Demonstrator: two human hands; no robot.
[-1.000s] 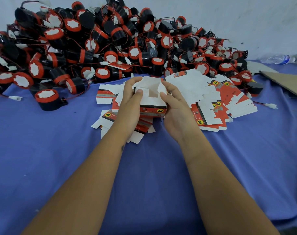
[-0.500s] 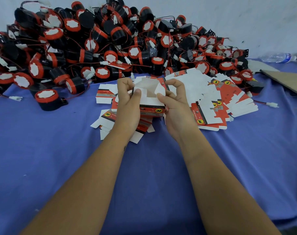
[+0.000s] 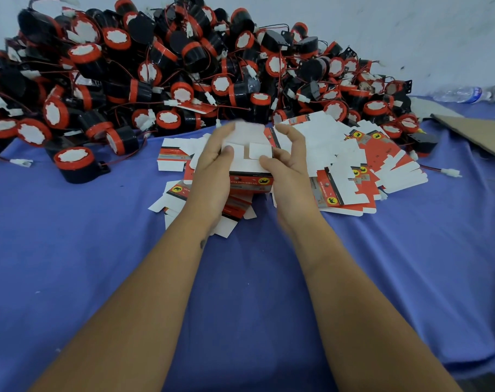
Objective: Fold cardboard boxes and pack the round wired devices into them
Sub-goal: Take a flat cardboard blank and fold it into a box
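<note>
I hold a small red-and-white cardboard box point(image 3: 250, 168) between both hands above the blue table. My left hand point(image 3: 212, 171) grips its left side, thumb pressing a white side flap down. My right hand point(image 3: 290, 171) grips its right side, thumb on the other white flap, fingers spread. The far flap stands up, blurred. Flat unfolded box blanks point(image 3: 353, 162) lie spread under and to the right of my hands. A large pile of black round wired devices point(image 3: 161, 72) with red rims fills the back of the table.
One device point(image 3: 75, 164) lies apart at the left, near the pile's edge. A plastic bottle point(image 3: 464, 93) lies at the back right, beside a brown cardboard sheet point(image 3: 478, 131). A loose white connector on a red wire point(image 3: 450, 173) lies right of the blanks. Blue cloth point(image 3: 240, 278) covers the table.
Both thumbs have pushed the two side flaps of the box inward and down. The right hand's fingers have spread apart, and the far flap is moving.
</note>
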